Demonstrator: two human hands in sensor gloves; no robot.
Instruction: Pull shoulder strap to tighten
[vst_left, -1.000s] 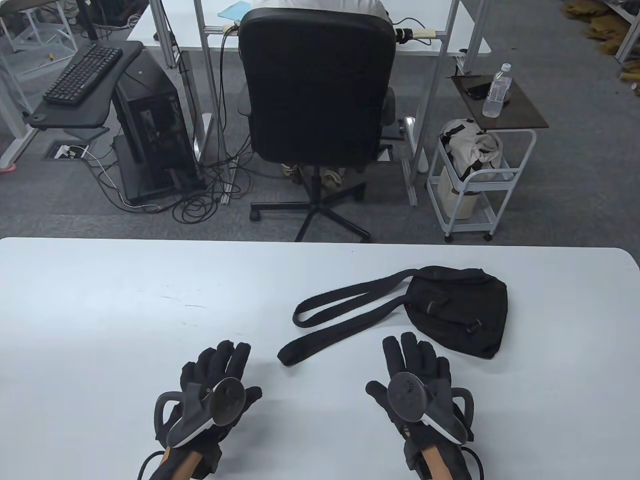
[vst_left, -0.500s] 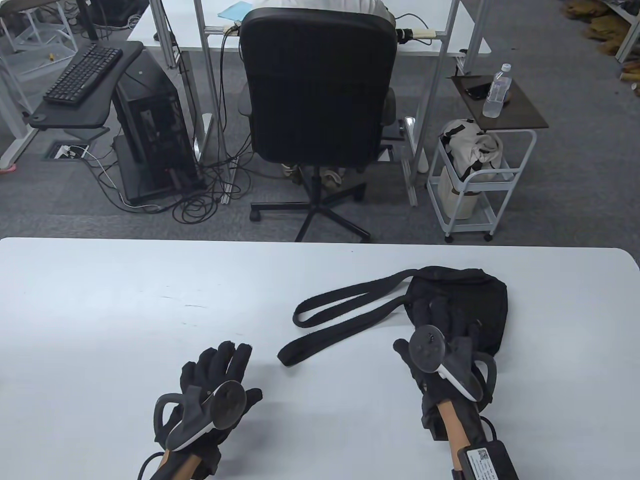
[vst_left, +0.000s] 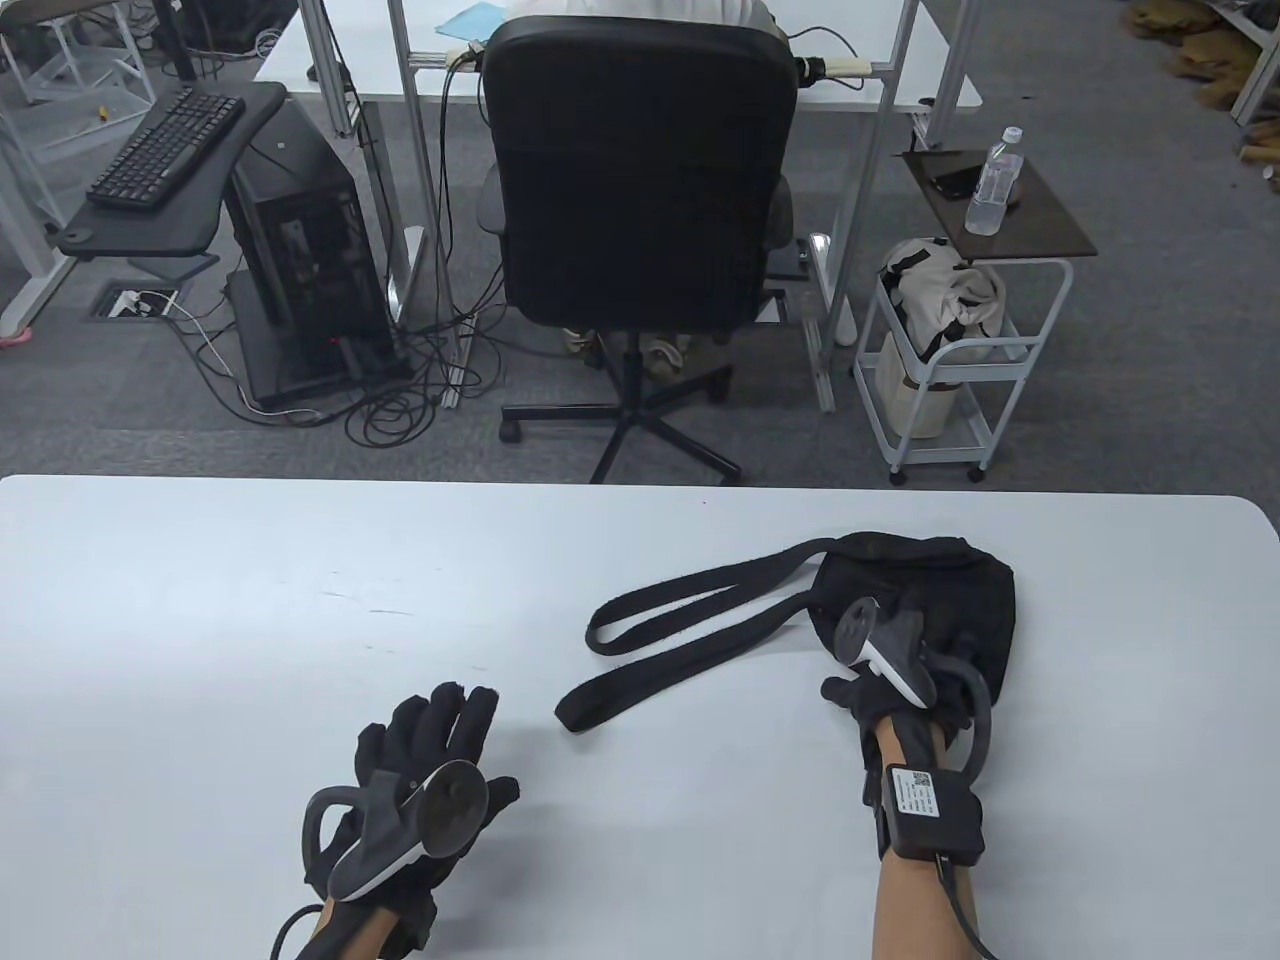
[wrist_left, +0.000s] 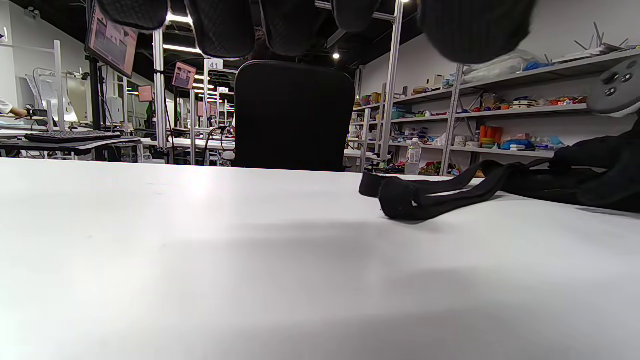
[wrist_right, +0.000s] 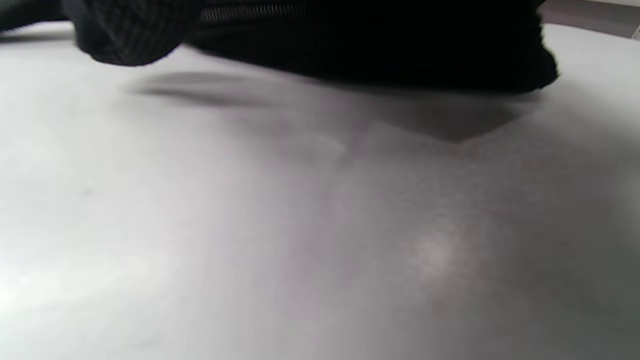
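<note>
A small black bag (vst_left: 965, 590) lies on the white table (vst_left: 250, 600) at the right. Its black shoulder strap (vst_left: 690, 610) runs left from it in a long flat loop, with the end near the table's middle. My right hand (vst_left: 893, 645) rests on the bag's near left part; the tracker hides its fingers. My left hand (vst_left: 440, 725) lies flat on the table with fingers spread, left of the strap end and holding nothing. The left wrist view shows the strap (wrist_left: 425, 195) and bag (wrist_left: 600, 175) ahead to the right. The right wrist view shows the bag (wrist_right: 375, 40) close up.
Beyond the table's far edge stand a black office chair (vst_left: 635, 170), a white cart (vst_left: 960, 360) and a computer tower (vst_left: 300, 250).
My right hand has moved forward from the table onto the bag, and its wrist has risen. My left hand has stayed in place. The strap and bag have not moved.
</note>
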